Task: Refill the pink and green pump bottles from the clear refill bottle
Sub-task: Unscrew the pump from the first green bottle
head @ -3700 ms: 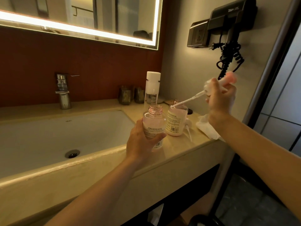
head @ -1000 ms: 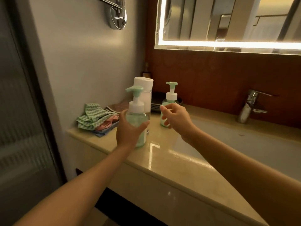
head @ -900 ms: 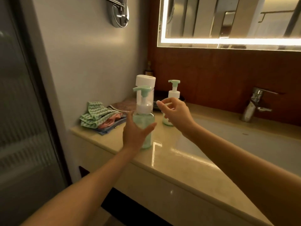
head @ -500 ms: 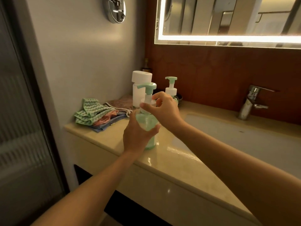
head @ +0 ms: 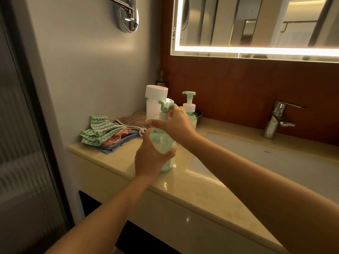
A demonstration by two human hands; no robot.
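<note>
Head view, bathroom counter [head: 201, 191], beige stone top.

Near green pump bottle [head: 166, 149]: upright, close to the counter's front edge, toward its left end, just left of the sink basin [head: 275, 162]. Base appears to rest on the counter top. Body translucent green, with liquid visible inside. Pump head [head: 165, 103] green, on a white collar.

Left hand [head: 151, 158]: grasps the bottle's body from the front-left, fingers and thumb curled round it.

Right hand [head: 177, 123]: comes in from the right, with thumb and fingers closed round the white collar just below the pump head. Whether the collar is tight or loose on the bottle, cannot tell.

Clear refill bottle [head: 155, 101]: stands directly behind the held bottle, toward the counter's back-left corner, white cap on. Lower part hidden by the hands.

Second green pump bottle [head: 189, 111]: upright, near the back edge, just behind the right hand, pump in place.

Other items: folded cloths [head: 104, 133], green zigzag, pink and blue, stacked at the left edge. Chrome tap [head: 277, 121] on the back edge behind the basin. Lit mirror [head: 256, 24] above. Round chrome wall fitting [head: 128, 17] on the left wall.
</note>
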